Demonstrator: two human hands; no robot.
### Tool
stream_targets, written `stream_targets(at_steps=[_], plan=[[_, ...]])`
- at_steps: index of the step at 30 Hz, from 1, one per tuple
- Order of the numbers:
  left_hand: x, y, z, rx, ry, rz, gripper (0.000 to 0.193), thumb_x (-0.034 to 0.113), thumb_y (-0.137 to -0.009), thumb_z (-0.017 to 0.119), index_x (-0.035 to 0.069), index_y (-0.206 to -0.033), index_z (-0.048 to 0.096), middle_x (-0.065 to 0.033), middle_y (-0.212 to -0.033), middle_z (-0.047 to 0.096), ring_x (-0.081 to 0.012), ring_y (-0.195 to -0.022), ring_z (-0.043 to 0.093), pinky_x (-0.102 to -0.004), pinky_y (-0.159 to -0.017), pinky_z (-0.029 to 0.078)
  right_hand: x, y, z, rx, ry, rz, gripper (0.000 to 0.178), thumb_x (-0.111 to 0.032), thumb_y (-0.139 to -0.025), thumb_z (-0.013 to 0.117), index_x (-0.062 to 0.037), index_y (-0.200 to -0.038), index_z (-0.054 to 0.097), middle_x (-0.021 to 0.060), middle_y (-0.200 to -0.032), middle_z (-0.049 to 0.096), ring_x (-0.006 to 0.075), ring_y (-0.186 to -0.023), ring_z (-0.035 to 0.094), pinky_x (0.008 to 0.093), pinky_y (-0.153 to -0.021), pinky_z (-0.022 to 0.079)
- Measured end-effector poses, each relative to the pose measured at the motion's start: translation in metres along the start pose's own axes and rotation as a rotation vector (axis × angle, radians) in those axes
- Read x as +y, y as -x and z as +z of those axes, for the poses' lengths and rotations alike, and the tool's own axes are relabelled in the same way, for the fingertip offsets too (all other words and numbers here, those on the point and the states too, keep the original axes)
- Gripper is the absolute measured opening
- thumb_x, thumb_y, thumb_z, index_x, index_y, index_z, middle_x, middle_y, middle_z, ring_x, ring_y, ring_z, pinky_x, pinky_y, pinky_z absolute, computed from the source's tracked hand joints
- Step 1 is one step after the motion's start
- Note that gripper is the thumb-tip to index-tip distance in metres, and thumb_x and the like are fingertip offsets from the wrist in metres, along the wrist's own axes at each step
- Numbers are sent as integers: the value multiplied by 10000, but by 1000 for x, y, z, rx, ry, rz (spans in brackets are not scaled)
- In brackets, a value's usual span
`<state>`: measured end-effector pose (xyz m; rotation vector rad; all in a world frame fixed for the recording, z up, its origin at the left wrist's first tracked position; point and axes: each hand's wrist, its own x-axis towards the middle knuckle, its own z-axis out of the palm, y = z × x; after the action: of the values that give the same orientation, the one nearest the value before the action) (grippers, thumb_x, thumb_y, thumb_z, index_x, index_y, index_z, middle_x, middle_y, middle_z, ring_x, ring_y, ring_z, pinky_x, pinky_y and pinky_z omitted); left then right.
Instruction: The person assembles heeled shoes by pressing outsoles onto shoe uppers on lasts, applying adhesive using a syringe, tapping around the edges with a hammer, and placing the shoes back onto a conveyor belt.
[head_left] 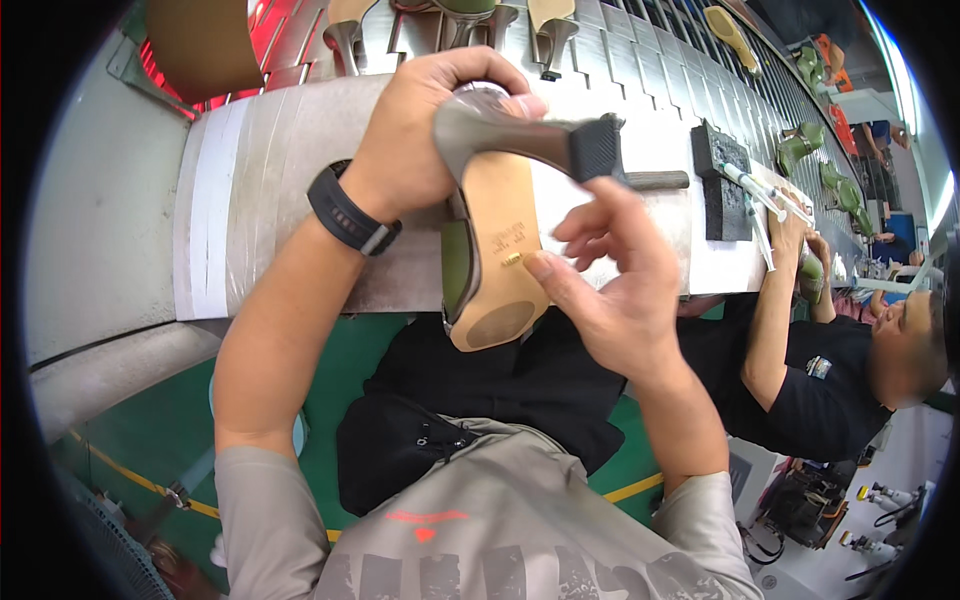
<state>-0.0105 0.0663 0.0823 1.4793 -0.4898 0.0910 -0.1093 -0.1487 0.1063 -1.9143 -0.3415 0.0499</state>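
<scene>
A high-heeled shoe (503, 215) is turned sole up above the bench, its tan sole facing me. My left hand (425, 125) is closed around the heel end. A grey heel (480, 130) reaches to the right and ends in a black ribbed tip (597, 150). Green upper material (456, 262) shows along the sole's left edge. On the sole sits a small gold-coloured piece (513, 258), too small to name. My right hand (620, 280) has its fingers apart, the thumb tip touching the sole beside that piece.
A dark rod (655, 180) lies on the white bench top, near black blocks (722, 180) with syringe-like tubes (750, 190). Several shoes rest on the metal conveyor (620, 50) beyond. To the right, a co-worker (810, 370) handles a green shoe (811, 278).
</scene>
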Motion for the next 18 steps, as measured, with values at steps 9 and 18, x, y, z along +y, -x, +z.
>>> stream_targets(at_steps=[9,18], plan=[[3,1,10,-44,-51,21,420,279,-1107,475,-27,-971,729,-112,-985,722,-167,-947,658,-319,-904,515,-34,-35,-21,101,407,-785,362,18,-753,883,13,-1082,733,120,-791,713,232,-626,677,306,-578,543],[-4,2,11,-29,101,12,692,453,-1159,302,-39,-996,761,-113,-975,747,-169,-912,672,-310,-886,525,-15,-38,-5,203,548,-890,366,-25,-708,828,41,-1057,742,107,-827,667,191,-613,644,294,-520,517]])
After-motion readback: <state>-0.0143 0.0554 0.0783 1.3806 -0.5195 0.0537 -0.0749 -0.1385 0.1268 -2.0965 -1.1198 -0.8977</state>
